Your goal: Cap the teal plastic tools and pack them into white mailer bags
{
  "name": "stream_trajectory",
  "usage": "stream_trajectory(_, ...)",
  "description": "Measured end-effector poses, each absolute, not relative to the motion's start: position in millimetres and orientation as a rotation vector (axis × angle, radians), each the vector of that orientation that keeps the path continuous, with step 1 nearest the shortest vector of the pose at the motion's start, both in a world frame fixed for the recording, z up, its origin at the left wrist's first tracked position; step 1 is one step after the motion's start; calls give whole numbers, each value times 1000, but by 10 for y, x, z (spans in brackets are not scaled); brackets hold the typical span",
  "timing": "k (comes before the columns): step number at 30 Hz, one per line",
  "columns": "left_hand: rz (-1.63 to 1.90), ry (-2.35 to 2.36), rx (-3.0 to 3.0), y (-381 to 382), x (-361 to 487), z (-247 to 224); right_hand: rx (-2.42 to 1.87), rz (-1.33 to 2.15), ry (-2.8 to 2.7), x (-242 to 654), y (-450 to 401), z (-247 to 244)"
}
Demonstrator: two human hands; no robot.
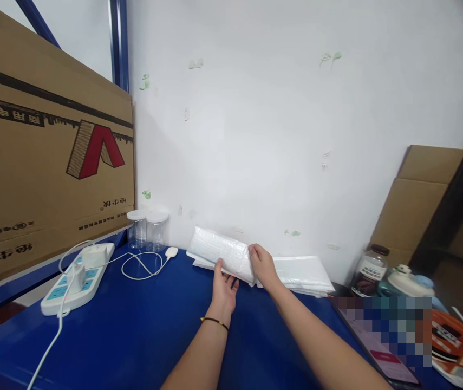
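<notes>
White plastic packet point(219, 246) held, well right of the power strip point(58, 297).
Left hand point(225, 292) grips its near edge, thumb on top; right hand point(262, 266) has fingers closed on its right end.

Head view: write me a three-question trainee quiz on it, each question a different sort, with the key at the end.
1. True or false: the left hand and the right hand are both touching the same white packet.

2. Multiple choice: where is the dark bracelet worn?
A) On the left wrist
B) On the right wrist
C) On both wrists

3. Fill the gap: the two clear jars near the wall have ____ lids.

Key: 1. True. 2. A. 3. White.
</notes>
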State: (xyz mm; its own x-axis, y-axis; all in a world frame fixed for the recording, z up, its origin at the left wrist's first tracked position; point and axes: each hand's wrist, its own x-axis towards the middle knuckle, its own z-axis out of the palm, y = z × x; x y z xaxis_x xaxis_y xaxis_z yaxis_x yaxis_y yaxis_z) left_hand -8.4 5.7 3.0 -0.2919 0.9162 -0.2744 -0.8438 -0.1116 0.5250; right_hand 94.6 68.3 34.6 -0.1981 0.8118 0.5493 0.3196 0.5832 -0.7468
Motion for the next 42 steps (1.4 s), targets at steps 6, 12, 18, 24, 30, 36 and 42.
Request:
stream_trajectory(6, 1735, 167, 306, -136, -74, 325, -789, 1560, -1230, 1154, 394, 291)
stream_trajectory(12, 1687, 258, 448, -254, -31, 418, -740, 1897, -846, 1253, 127, 54)
stream_trajectory(18, 1881, 591, 778, -316, 228, 466, -765, 1937, -561, 1355, 27, -141)
stream_trajectory(24, 1999, 656, 864, -377, 410, 653, -956, 1746, -734, 1364, -25, -172)
stream_trajectory(30, 2127, 674, 734, -277, 389, 608, -1267, 1242, -1189, 1388, -4, -252)
stream_trajectory(36, 2171, 670, 476, -174, 142, 406, -1619, 376, -1735, 1825, 255, -244)
stream_trajectory(42, 2163, 714, 315, -178, -337, 355, -1788, 252, -1773, 2299, 332, -256)
